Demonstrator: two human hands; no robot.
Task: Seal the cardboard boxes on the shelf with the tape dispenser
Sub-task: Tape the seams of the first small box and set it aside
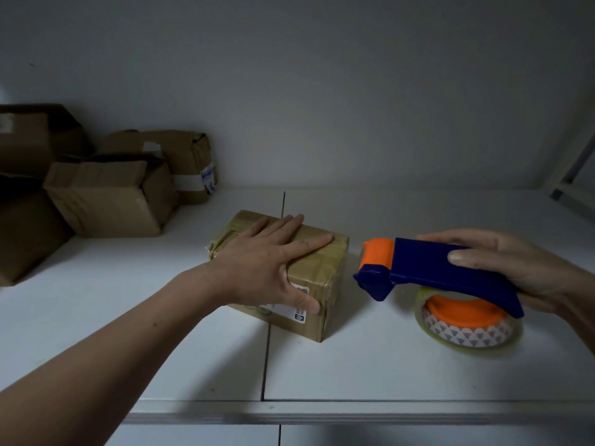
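Pinning the small box (pixel 331 268) to the shelf (pixel 386 365), tape dispenser (pixel 428 265) lined up just to its right

Left hand (pixel 270 265) spread flat across the top, fingers straight, thumb down the near face, only pressing. Right hand (pixel 521 268) wrapped round the blue handle, orange roller end aimed at the box, not touching yet. Probably light and a bit squashy under that glossy old tape, so likely to skid on the smooth shelf unless held from above. Dispenser looks like stiff plastic, clear tape roll (pixel 467 329) slung underneath, so best gripped by the handle, clear of the front end. More boxes (pixel 106 197) piled back left.
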